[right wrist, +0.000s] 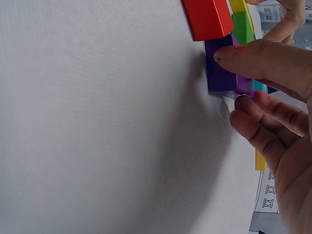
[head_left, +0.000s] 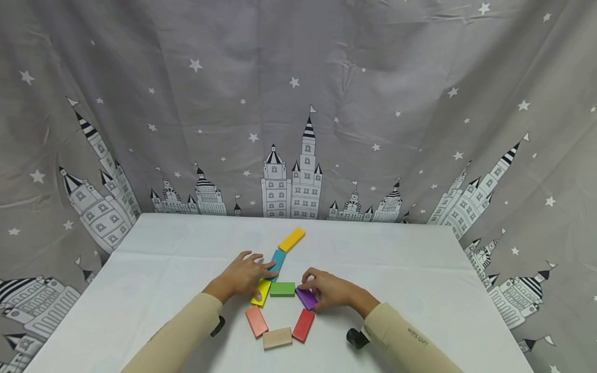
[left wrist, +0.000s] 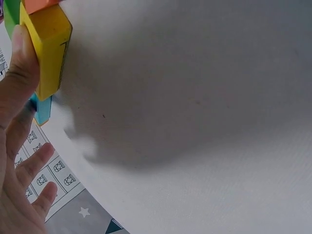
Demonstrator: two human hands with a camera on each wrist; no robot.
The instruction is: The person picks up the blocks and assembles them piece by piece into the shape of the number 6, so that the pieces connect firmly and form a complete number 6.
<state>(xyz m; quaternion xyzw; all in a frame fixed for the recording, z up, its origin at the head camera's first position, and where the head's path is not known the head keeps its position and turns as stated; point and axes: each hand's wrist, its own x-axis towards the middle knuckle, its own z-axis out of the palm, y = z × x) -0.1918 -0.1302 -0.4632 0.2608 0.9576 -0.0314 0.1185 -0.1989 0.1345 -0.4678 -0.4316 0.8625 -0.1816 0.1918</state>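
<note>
Several coloured wooden blocks lie on the white table, forming a ring with a tail. My left hand (head_left: 243,275) is over its left side: the thumb presses the yellow block (left wrist: 51,53), and the index finger touches the blue block (head_left: 277,263). Its other fingers are spread in the air. With thumb and index finger my right hand (head_left: 330,290) pinches the purple block (right wrist: 220,73) at the ring's right side. The green block (head_left: 282,289) lies between the yellow and purple ones. Below the purple block sits the red block (head_left: 303,325).
A pink block (head_left: 256,321) and a plain wooden block (head_left: 277,339) make up the near side of the ring. An orange-yellow block (head_left: 292,239) ends the tail at the far side. Behind the white table (head_left: 396,259) hangs a grey curtain (head_left: 350,77) printed with castles.
</note>
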